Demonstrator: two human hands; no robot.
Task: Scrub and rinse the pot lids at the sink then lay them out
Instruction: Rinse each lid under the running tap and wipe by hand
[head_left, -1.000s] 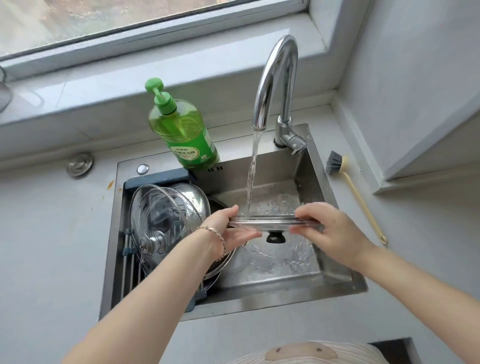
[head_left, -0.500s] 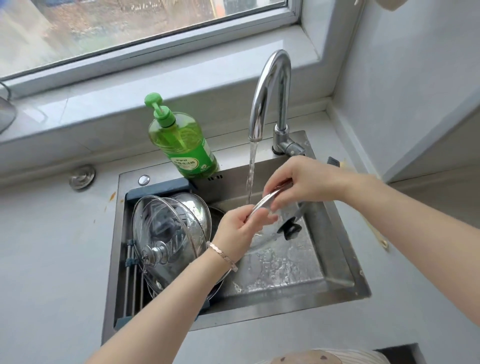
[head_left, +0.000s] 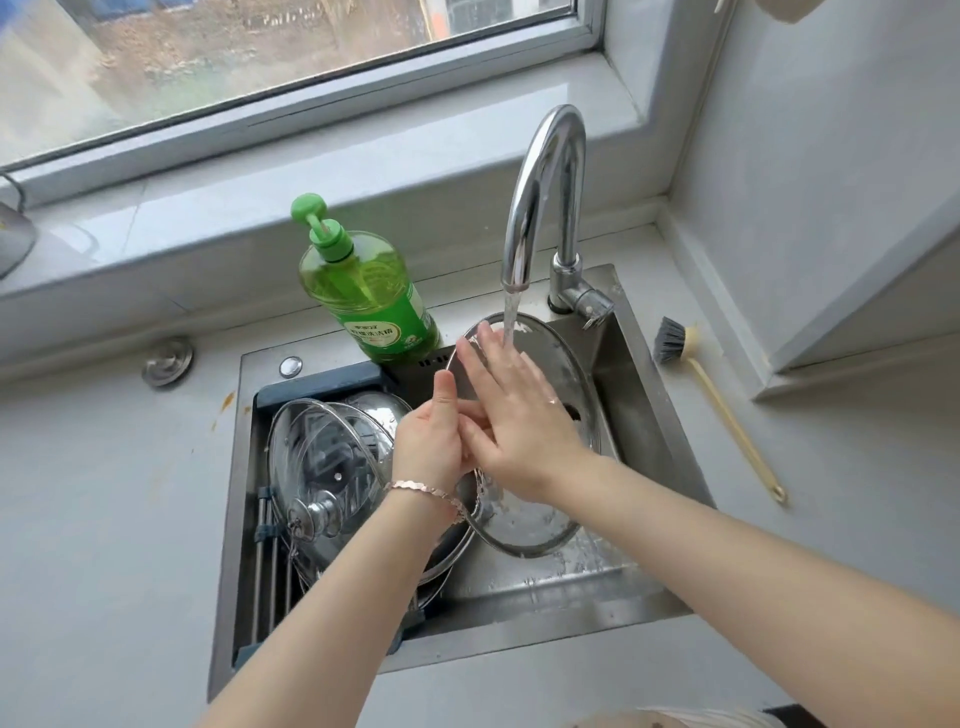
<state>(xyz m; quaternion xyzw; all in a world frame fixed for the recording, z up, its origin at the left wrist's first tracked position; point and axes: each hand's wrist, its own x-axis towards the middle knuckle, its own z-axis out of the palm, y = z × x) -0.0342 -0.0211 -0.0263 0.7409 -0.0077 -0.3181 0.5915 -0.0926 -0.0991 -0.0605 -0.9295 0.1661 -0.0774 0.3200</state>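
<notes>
Lid tilted on edge in the right half of the sink, under the tap stream; left hand clamps its left rim, right hand flat on the glass, fingers straight, hands touching. Looks like rinsing: sweep the palm over the whole face, rotate by the rim so water reaches the near edge, grip firm since wet glass likely slips.

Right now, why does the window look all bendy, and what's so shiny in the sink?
Head view: the wide lens bows the straight window frame; daylight glints off the tap and the stacked lids; the wet lid, gripped by the left hand with the right hand flat on it, shows pale glare; nothing looks badly blurred.
</notes>
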